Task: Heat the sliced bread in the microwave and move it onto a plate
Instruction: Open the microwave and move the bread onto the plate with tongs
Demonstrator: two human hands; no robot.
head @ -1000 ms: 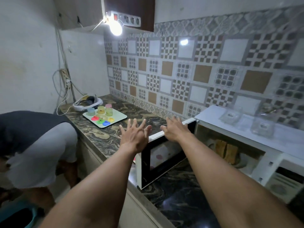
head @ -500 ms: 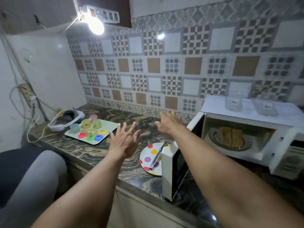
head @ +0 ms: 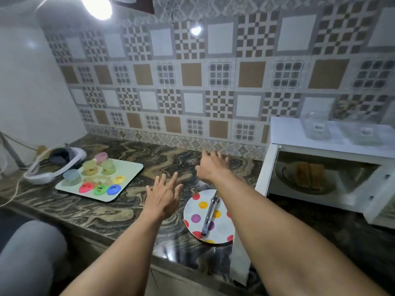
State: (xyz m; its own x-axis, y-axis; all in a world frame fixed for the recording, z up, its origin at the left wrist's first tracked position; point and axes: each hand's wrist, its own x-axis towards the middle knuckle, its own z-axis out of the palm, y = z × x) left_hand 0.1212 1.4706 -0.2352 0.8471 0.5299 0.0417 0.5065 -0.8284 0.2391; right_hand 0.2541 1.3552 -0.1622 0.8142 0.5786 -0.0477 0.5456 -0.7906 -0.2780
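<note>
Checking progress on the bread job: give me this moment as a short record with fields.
microwave: door open, at the right of the counter
bread: slices on the glass dish inside the microwave
plate: polka-dot, on the counter left of the microwave, no bread on it
tongs: lying across the plate
left hand: open, holds nothing, over the counter
right hand: open, holds nothing, beyond the plate

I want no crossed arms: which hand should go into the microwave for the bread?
Right, probably. The right hand hovers open nearer the open microwave, where the bread sits. The left hand, also open, is further left and would have to cross the right forearm.
</note>
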